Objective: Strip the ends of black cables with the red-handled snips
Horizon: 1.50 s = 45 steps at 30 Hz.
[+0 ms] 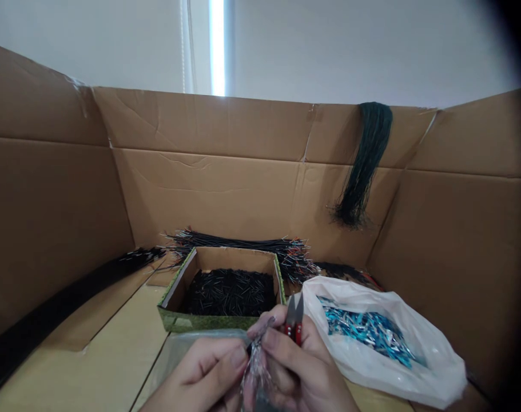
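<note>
Both hands meet low in the centre of the head view, pinching a crumpled clear plastic bag (255,366). My left hand (213,366) has its thumb and fingers closed on the bag's gathered left side. My right hand (303,366) pinches the bunched top between thumb and forefinger. Tucked in that same hand is a pair of red-handled thread snips (295,320), blades upward and slightly apart. Something small and dark shows at the gathered plastic, too hidden to name.
Beyond my hands stands a green-edged box (217,325) of short black pieces. Right lies a white plastic bag (432,366) of blue and silver strips. Black wire bundles (238,241) lie behind, more black strands (71,297) left. Dark green threads (369,160) hang over the cardboard wall (217,177).
</note>
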### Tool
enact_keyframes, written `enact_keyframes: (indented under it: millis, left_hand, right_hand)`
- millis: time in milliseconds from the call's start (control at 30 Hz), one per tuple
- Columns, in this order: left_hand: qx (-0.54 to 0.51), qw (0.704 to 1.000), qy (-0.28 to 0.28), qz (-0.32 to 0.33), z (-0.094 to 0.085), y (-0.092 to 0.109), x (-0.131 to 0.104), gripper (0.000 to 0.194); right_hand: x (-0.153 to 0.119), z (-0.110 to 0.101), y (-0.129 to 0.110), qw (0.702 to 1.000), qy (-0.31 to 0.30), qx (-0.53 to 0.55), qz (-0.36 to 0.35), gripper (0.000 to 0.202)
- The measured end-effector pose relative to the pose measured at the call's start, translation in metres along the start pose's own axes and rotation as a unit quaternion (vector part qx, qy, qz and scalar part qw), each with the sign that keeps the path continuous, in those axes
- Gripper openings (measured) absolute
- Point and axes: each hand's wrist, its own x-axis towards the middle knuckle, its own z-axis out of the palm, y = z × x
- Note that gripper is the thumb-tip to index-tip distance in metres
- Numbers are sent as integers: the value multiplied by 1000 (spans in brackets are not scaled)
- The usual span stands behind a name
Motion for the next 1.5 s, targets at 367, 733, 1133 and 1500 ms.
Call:
enact_keyframes:
  millis: [367,733,1133,1500]
  left_hand:
    - [382,898,134,171,0,11,-10,28]
    - [445,846,179,232,-5,10,-8,18]
    - [480,785,173,352,-9,8,0,18]
    - [442,832,221,254,-12,13,0,13]
  right_hand:
    - [-1,-7,1,996,61,-47,47,50]
    - [-13,0,-7,791,156,-448,-387,7]
    - [-4,-7,11,640,156,-556,-507,17]
    - [-2,-12,5,591,92,-642,-479,20]
